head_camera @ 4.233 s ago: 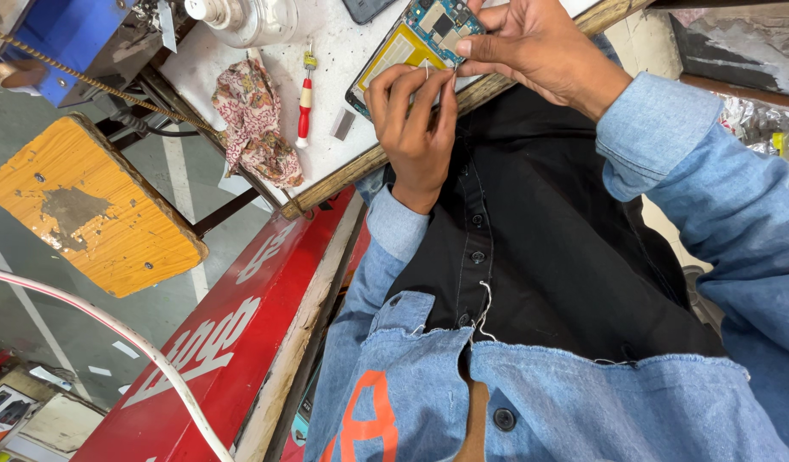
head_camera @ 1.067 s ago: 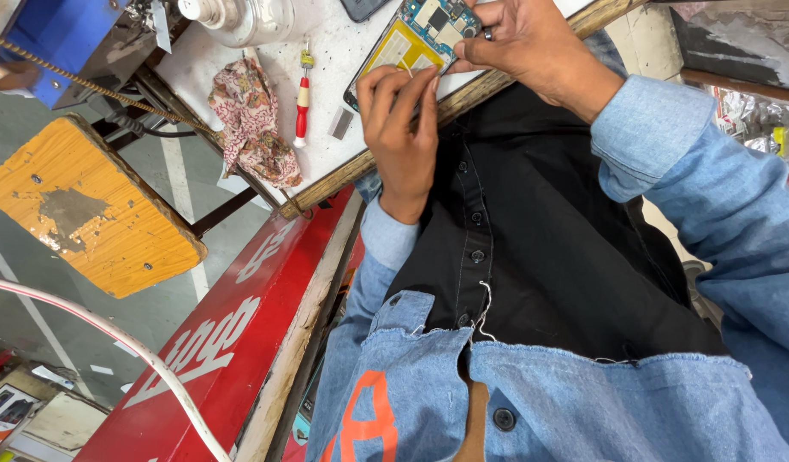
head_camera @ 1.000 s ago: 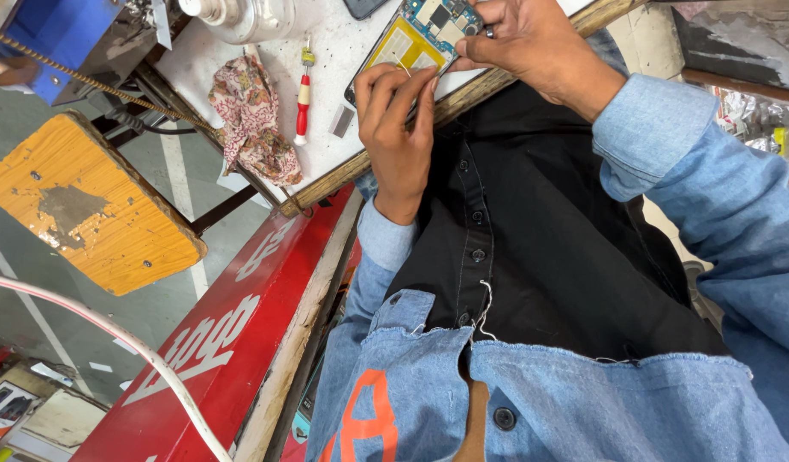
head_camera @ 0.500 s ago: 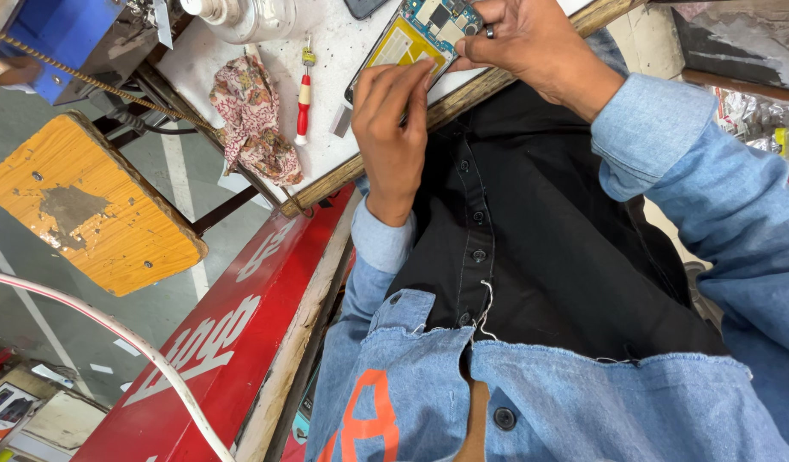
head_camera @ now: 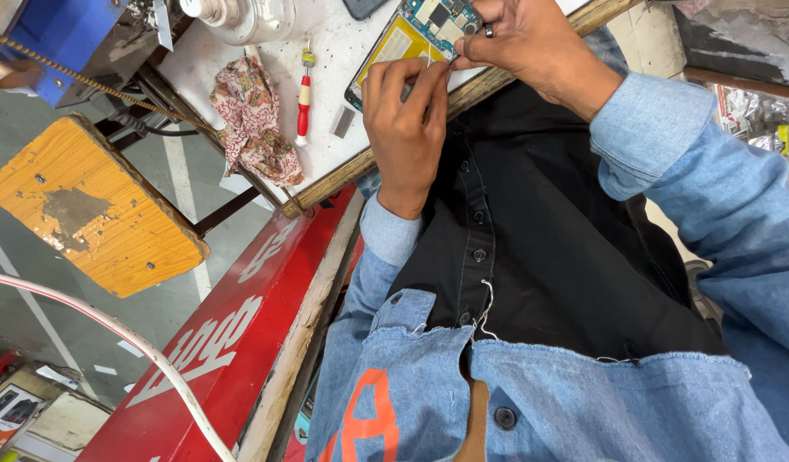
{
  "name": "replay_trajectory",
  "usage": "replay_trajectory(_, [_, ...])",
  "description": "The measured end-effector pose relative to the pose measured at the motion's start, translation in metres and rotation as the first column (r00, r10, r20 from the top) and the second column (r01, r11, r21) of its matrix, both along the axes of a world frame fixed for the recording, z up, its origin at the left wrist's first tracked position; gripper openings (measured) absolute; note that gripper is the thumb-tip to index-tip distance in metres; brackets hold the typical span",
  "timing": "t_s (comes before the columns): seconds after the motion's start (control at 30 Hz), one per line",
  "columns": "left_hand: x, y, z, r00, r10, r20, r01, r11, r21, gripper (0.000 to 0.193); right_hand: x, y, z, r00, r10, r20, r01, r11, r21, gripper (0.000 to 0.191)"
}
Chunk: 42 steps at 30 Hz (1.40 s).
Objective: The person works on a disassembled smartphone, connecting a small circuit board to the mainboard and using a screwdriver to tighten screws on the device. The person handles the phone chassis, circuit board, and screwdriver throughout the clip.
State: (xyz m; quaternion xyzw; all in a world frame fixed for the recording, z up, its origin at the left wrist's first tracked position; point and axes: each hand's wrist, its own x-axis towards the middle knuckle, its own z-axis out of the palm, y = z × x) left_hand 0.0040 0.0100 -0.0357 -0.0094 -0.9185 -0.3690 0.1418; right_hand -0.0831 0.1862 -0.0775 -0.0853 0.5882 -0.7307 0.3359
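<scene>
An opened phone [head_camera: 404, 41] lies on the white bench top [head_camera: 326, 51], its yellow battery and green circuit board exposed. My left hand [head_camera: 403, 120] covers the phone's lower half, thumb and forefinger pinched near the battery's edge, where a thin metal sliver shows. My right hand [head_camera: 531, 43], with a dark ring on one finger, grips the circuit-board end with its fingertips. The two hands nearly touch above the phone. Both forearms wear blue denim sleeves.
A red-handled small screwdriver [head_camera: 303, 98], a crumpled patterned cloth [head_camera: 253, 120] and a clear bottle [head_camera: 240, 15] lie on the bench to the left. A yellow wooden stool [head_camera: 86, 205] stands beside it, with a red signboard [head_camera: 232, 342] and a white cable [head_camera: 112, 329] below.
My left hand has slid a little further up over the phone, its fingertips closing in toward my right hand. The right hand has kept its hold at the board end.
</scene>
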Motion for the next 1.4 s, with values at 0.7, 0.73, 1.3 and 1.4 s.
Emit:
replay_trajectory(0.7, [0.004,-0.001,-0.025,0.995,-0.059,-0.084,0.052,0.995,-0.087,0.030,0.002,0.001,-0.006,1.000,-0.006,-0.015,0.007,1.000,0.016,0.026])
replay_trajectory(0.73, [0.005,-0.001,-0.025,0.994,-0.063,-0.084,0.056,0.995,-0.088,0.030,0.002,0.001,-0.007,1.000,-0.011,-0.016,0.011,1.000,0.021,0.026])
replay_trajectory(1.3, [0.014,-0.007,-0.013,0.998,-0.002,-0.057,0.009,0.991,0.134,0.019,0.000,-0.003,0.001,1.000,-0.007,-0.027,0.008,1.000,0.028,0.032])
replay_trajectory(1.4, [0.019,-0.013,-0.009,0.999,0.040,-0.025,-0.033,0.971,0.237,0.020,0.001,-0.004,0.001,1.000,-0.014,0.014,0.012,0.993,0.114,0.027])
